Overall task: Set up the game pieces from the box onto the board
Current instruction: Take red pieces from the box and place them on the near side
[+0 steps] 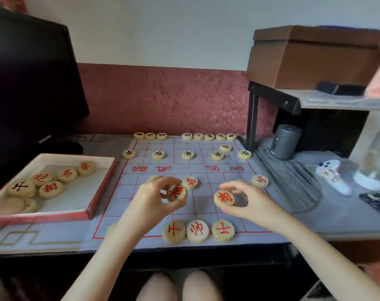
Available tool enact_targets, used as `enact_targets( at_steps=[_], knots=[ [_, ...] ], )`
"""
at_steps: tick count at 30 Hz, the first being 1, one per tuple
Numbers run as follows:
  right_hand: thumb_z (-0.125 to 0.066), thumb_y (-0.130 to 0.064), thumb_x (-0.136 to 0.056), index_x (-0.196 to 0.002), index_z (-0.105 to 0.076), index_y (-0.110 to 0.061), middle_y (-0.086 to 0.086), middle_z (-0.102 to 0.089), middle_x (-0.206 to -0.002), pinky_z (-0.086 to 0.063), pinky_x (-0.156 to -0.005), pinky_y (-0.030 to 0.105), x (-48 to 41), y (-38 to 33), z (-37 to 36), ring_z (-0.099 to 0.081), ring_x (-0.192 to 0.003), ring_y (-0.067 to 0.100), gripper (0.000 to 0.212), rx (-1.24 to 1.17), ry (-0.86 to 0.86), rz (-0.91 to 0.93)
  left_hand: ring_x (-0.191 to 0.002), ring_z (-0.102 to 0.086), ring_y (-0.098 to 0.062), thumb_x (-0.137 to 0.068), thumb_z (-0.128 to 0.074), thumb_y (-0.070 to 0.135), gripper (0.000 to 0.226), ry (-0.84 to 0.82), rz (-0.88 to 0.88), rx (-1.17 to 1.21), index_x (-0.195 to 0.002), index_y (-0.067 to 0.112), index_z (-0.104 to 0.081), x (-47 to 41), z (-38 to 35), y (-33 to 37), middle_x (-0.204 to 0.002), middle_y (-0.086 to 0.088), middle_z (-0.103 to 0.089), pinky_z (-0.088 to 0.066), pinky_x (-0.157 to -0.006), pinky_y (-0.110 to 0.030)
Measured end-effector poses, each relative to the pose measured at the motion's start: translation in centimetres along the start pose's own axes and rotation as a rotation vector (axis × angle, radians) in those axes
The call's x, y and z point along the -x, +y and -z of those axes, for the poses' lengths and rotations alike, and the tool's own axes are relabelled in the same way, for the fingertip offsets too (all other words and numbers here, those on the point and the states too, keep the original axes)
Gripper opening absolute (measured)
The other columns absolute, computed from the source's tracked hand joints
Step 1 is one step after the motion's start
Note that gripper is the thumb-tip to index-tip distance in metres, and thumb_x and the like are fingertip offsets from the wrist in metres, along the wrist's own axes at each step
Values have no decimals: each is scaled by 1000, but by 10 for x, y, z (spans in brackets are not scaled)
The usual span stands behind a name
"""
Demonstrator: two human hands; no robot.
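A cloth game board (206,205) with red grid lines lies on the desk. Black-lettered round wooden pieces (187,154) stand in rows along its far side. Three red-lettered pieces (197,231) sit side by side at the near edge, and two more (259,180) stand mid-board. My left hand (156,198) holds a red-lettered piece (176,192) above the board's near half. My right hand (247,203) pinches another red-lettered piece (224,199) just to its right. The open box (98,192) at the left holds several remaining pieces (50,189).
A dark monitor (28,88) stands behind the box. To the right a shelf carries a brown cardboard box (310,59); under it are a grey cylinder (285,141), a grey folded item (293,183), a white object (332,174) and a clear bottle (375,161).
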State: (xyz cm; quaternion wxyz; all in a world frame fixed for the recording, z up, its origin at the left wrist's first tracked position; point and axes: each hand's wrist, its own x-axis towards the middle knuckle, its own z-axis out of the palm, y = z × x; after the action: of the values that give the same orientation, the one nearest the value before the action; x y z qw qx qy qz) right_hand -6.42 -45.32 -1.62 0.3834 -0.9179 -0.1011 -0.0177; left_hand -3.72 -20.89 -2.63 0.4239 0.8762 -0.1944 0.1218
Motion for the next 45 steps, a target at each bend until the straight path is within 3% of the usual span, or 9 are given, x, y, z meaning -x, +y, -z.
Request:
enact_targets(
  at_steps=[4, 7, 20, 24, 28, 31, 33, 37, 45],
  knots=[
    [-75, -35, -75, -114, -58, -35, -17, -58, -113, -40, -99, 20, 30, 29, 12, -51, -108, -4, 42, 12, 32, -60, -90, -59, -4, -75, -73, 28, 34, -45, -42, 23, -108, 25, -64, 2, -23, 20, -97, 11, -57, -50, -80, -11],
    [-75, -40, -72, -115, -57, -40, -17, -59, -109, -40, -101, 27, 46, 39, 16, -50, -111, 1, 46, 65, 49, -82, -89, -60, -5, -74, -75, 27, 35, -64, -73, 39, -107, 25, -64, 2, -36, 29, -99, 10, -59, -49, -80, -10],
    [-71, -36, -77, -122, -51, -38, -26, -49, -105, -32, -97, 20, 55, 35, 3, -39, -110, 2, 49, 169, -11, -19, -92, -59, -5, -73, -75, 29, 38, -107, -54, 23, -108, 26, -64, 2, -48, 38, -104, 8, -59, -49, -79, -11],
    [-74, -39, -75, -123, -48, -43, -29, -47, -108, -29, -98, 15, 59, 41, 11, -39, -112, -7, 55, 137, -8, -31, -90, -57, 0, -72, -76, 28, 41, -129, -58, 47, -111, 26, -63, -2, -56, 44, -105, 10, -57, -46, -76, -4],
    [-71, -32, -79, -118, -55, -39, -25, -55, -110, -33, -100, 19, 67, 59, 37, -49, -111, -4, 42, 21, 154, -49, -90, -56, 1, -73, -75, 29, 41, -183, -114, 64, -111, 26, -62, -7, -77, 61, -102, 14, -56, -47, -78, -7],
    [-69, -22, -82, -114, -59, -33, -19, -62, -114, -38, -101, 23, 75, 80, 60, -54, -106, -2, 35, -37, 280, -123, -92, -57, -5, -72, -76, 29, 42, -239, -147, 85, -111, 25, -63, -11, -100, 72, -107, 6, -59, -51, -84, -22],
    [-66, -16, -84, -111, -60, -33, -16, -65, -112, -39, -97, 17, 82, 91, 70, -56, -103, -2, 32, -67, 331, -150, -94, -57, -9, -71, -76, 29, 44, -280, -140, 105, -113, 23, -62, -13, -117, 82, -108, 5, -58, -50, -86, -27],
    [-63, -13, -87, -107, -61, -33, -14, -67, -108, -38, -86, 6, 92, 104, 77, -57, -100, -5, 29, -109, 367, -182, -98, -58, -12, -71, -76, 32, 47, -365, -191, 57, -114, 22, -61, -14, -147, 101, -111, 3, -58, -48, -90, -28],
    [-62, -14, -87, -108, -60, -34, -16, -67, -109, -40, -89, 12, 92, 109, 80, -57, -103, -4, 29, -143, 380, -179, -105, -53, -16, -75, -71, 35, 46, -423, -268, -59, -116, 19, -60, -18, -178, 115, -112, -2, -57, -44, -92, -29]
  ],
)
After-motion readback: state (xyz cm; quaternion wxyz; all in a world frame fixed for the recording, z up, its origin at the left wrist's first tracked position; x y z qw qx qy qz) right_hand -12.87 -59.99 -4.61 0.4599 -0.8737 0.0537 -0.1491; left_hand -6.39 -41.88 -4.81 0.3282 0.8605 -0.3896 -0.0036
